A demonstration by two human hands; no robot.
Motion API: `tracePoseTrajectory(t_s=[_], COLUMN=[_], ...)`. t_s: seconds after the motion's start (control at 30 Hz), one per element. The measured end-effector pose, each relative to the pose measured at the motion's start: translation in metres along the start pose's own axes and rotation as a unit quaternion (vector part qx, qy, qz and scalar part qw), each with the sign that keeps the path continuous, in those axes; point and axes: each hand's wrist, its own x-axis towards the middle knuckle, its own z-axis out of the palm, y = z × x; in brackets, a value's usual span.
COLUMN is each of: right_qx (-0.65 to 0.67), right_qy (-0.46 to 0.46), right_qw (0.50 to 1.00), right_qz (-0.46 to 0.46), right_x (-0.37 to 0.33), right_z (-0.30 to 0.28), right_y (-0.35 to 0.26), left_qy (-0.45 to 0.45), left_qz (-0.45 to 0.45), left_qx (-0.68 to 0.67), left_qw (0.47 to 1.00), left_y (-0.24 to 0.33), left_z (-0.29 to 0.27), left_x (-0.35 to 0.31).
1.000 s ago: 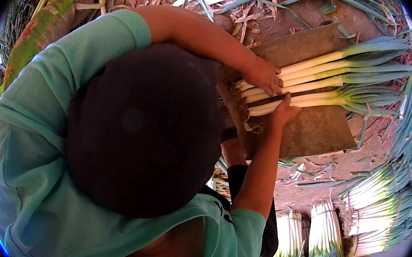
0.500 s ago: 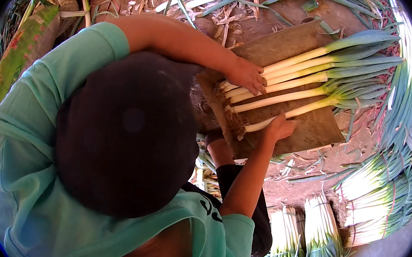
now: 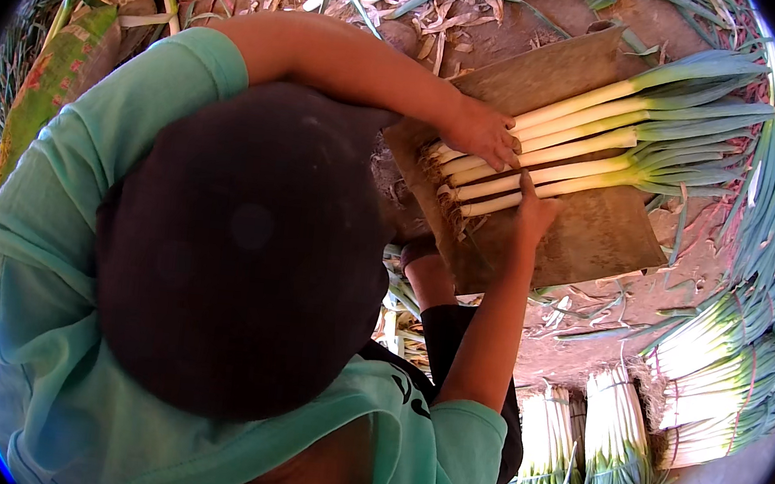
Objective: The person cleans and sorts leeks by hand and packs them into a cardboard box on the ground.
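Several leeks [image 3: 593,141] lie side by side on a brown board [image 3: 593,238], roots toward me and green leaves toward the right. My left hand [image 3: 484,134] rests over the upper white stalks with its fingers curled down onto them. On the lower side, my right hand [image 3: 536,210] grips the edge of the row, one finger reaching across the stalks. The two hands nearly meet. What lies under the palms is hidden.
Tied leek bundles [image 3: 617,423] stand at the lower right, with more bundles [image 3: 711,367] beside them. Loose leeks [image 3: 771,186] lie beyond the board. Dry scraps [image 3: 445,28] litter the dirt floor. A dark cap [image 3: 246,256] fills the middle left.
My right hand has moved up and pushed the lower leeks closer against the others. The roots sit more evenly together. My left hand stays on the upper stalks.
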Motion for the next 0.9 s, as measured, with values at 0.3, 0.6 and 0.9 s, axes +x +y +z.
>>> tracePoseTrajectory(t_s=[0.3,0.6,0.9], right_qx=[-0.229,-0.309,-0.261], right_qy=[0.066,-0.059,0.051], right_qw=[0.970,0.949,0.964], right_qz=[0.039,0.022,-0.003], right_x=[-0.026,-0.001,-0.014], right_z=[0.014,0.000,0.003], right_y=[-0.055,-0.035,-0.052], left_qy=[0.030,0.043,0.009], left_qz=[0.004,0.052,0.051], left_qx=[-0.013,-0.003,0.035], left_qw=[0.999,0.998,0.998], left_y=[0.000,0.020,0.014], left_z=[0.009,0.007,0.006], left_x=[-0.001,0.011,0.002])
